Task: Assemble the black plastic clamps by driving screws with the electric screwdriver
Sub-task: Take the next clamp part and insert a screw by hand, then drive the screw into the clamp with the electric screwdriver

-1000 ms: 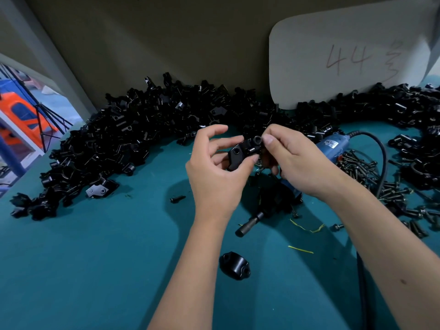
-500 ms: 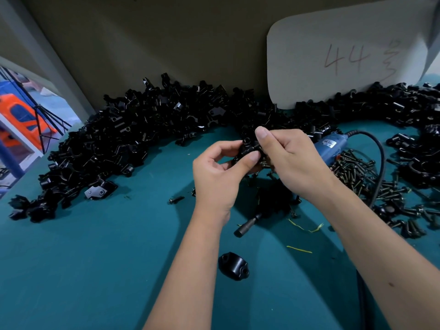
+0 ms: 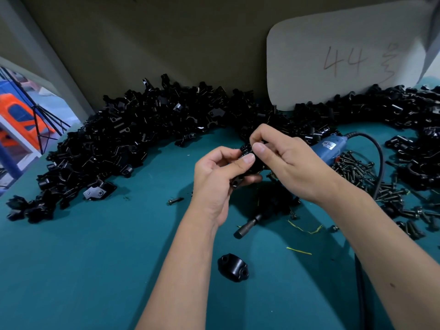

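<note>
Both hands meet above the middle of the bench (image 3: 83,270), raised toward the eyes, likely so the small holes can be lined up by sight. The left hand (image 3: 214,177) curls round a black clamp (image 3: 247,163), thumb on top and fingers beneath, steadying it. The right hand (image 3: 285,160) pinches at the clamp's upper end with thumb and forefinger; it may be seating a screw or a second half there, but the fingers hide the spot, so I cannot tell which.

The screwdriver (image 3: 329,148) lies idle on the bench just beyond the right hand, its blue body toward the back, its dark metal tip (image 3: 247,226) pointing at the person, its cord (image 3: 378,158) looping away to the right. That keeps it within easy reach of the hand that will drive.

A heap of screws (image 3: 357,172), dark and slim, sits beside the tool on the same side. One loose screw (image 3: 175,200) lies left of the hands. The pile of clamp parts (image 3: 133,136), glossy moulded plastic with curved saddles and bolt ears, banks along the back. One part (image 3: 233,270) sits alone near the person, rounded, with two holes. The bench cover is a matt teal. Thin yellow slivers (image 3: 302,228) lie scattered on it.
</note>
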Motion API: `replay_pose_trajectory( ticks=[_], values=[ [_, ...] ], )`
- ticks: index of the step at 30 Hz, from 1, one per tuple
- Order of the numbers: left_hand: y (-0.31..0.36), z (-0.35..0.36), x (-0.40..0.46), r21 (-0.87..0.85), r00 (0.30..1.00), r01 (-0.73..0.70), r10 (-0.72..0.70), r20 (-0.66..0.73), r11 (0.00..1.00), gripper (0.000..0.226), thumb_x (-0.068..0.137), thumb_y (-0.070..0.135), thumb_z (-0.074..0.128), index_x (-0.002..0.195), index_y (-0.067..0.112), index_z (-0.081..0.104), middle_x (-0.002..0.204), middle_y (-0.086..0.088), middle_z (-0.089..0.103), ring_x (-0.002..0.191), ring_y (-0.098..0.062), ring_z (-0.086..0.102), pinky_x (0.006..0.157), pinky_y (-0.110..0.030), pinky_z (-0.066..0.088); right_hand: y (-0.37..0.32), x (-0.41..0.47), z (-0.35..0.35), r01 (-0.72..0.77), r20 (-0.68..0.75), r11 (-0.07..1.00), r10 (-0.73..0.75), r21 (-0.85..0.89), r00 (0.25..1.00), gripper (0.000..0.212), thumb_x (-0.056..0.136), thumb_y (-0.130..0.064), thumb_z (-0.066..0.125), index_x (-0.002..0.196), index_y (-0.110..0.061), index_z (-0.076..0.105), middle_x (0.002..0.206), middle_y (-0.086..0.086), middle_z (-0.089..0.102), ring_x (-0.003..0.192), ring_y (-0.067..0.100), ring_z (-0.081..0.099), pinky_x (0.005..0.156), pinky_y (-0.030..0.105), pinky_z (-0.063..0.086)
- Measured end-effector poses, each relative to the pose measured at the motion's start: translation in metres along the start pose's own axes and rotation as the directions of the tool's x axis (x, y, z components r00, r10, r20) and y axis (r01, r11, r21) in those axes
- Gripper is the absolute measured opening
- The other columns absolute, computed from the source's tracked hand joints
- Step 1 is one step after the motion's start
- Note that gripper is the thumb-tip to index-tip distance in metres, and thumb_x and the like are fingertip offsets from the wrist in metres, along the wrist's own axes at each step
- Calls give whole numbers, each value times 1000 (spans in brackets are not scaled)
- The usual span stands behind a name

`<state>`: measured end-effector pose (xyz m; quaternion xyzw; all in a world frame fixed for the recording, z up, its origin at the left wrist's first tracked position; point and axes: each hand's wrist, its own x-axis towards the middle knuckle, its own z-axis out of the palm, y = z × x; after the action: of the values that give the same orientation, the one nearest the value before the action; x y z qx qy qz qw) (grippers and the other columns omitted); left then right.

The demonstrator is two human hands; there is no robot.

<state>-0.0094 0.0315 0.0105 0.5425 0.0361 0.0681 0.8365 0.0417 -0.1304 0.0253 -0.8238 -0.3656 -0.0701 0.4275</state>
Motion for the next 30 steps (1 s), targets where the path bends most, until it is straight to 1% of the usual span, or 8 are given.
replay_pose_trajectory(
  ticks=[4, 8, 14, 17, 19, 22, 27, 30],
  values=[
    [0, -1, -1, 18, 998, 49, -50, 43, 999, 25, 66, 13, 81, 83, 6, 63, 81, -8, 56, 63, -27, 64, 58, -24, 56, -3, 1, 2, 6, -39, 999, -7, -42, 999, 36, 109, -32, 47, 80, -12, 48, 63, 3, 40, 59, 15, 36, 54, 22, 30],
    [-3, 0, -1, 39, 999, 12, -14, 47, 999, 24, 76, 6, 80, 90, 3, 61, 90, -15, 55, 65, -27, 68, 63, -25, 58, -6, 2, 3, -35, -82, 997, 30, -63, 996, 42, 109, -32, 47, 71, -16, 42, 61, -2, 40, 61, 18, 39, 57, 27, 32],
    [-9, 2, 5, 162, 986, -161, 165, -12, 974, 17, 85, -9, 76, 91, 1, 63, 93, -9, 60, 78, -18, 69, 70, -29, 60, -15, 8, 8, -280, -127, 956, 268, -90, 955, 55, 108, -46, 44, 59, -21, 37, 49, -10, 43, 53, 11, 38, 54, 33, 32],
    [-13, 2, 7, 216, 983, -115, 142, -116, 970, 18, 88, -3, 76, 98, 2, 63, 96, -11, 64, 91, -24, 72, 84, -35, 60, -18, 8, 3, -427, -315, 870, 344, -248, 884, 66, 105, -61, 37, 56, -16, 41, 54, -4, 52, 55, 23, 47, 55, 35, 31],
    [-12, 1, 7, 59, 987, 8, 2, -160, 998, 12, 95, 2, 69, 101, 5, 59, 98, -12, 71, 89, -30, 74, 79, -29, 59, -10, 5, -12, -554, -445, 707, 364, -440, 818, 64, 101, -68, 36, 69, -16, 52, 74, 12, 62, 67, 33, 52, 62, 36, 37],
    [-4, -1, 7, -281, 976, 151, -188, -108, 948, 11, 105, 10, 54, 111, 1, 54, 112, -24, 73, 80, -25, 71, 67, -22, 57, 4, 0, -39, -686, -410, 528, 553, -500, 725, 65, 94, -75, 45, 103, -10, 49, 99, 20, 63, 80, 35, 51, 68, 40, 40],
    [-3, 0, 4, -408, 952, 235, -294, -87, 882, 34, 110, 24, 40, 117, -4, 57, 101, -21, 75, 68, -21, 59, 50, -21, 44, 3, -2, -42, -654, -210, 483, 688, -582, 695, 97, 74, -95, 45, 140, -24, 34, 58, 6, 69, 50, 25, 68, 62, 41, 61],
    [-3, -1, 4, -393, 949, 236, -298, -103, 889, 38, 110, 32, 41, 110, -2, 59, 91, -15, 73, 58, -17, 51, 42, -19, 37, 5, -1, -35, -590, -102, 570, 664, -572, 741, 82, 82, -80, 58, 152, -43, 37, 61, 0, 63, 43, 19, 66, 49, 27, 55]
  ],
)
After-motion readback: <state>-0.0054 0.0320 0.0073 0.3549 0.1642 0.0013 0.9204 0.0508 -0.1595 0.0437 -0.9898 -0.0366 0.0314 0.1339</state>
